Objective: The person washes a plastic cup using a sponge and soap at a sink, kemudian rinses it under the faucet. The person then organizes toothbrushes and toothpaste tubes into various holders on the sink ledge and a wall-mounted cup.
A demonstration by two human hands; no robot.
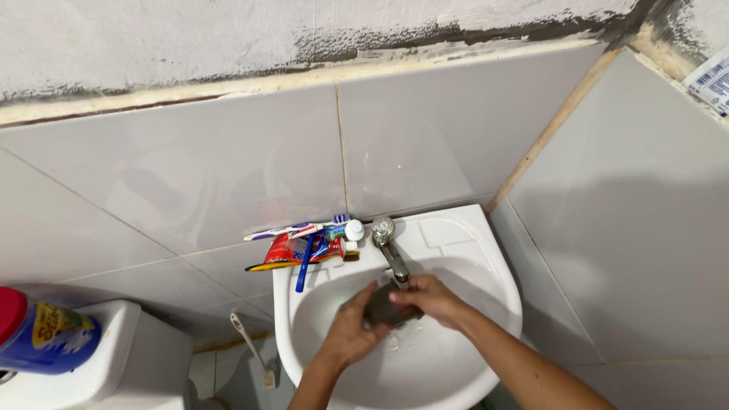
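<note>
Over the white sink (497, 292), both hands clasp one dark grey object (382, 306).
Left hand (351, 330) and right hand (427, 296) close around it below the metal tap (389, 247); toothbrushes (292, 230) and a red toothpaste tube (292, 250) lie on the rim behind.

Both forearms bare, no sleeves in view. Left hand (348, 331) and right hand (430, 298): no gloves, rings, watch or wristbands visible. Nails short, no polish as far as I can tell.

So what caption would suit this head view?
Both hands, left and right, hold a dark object under the tap over a white sink.
</note>
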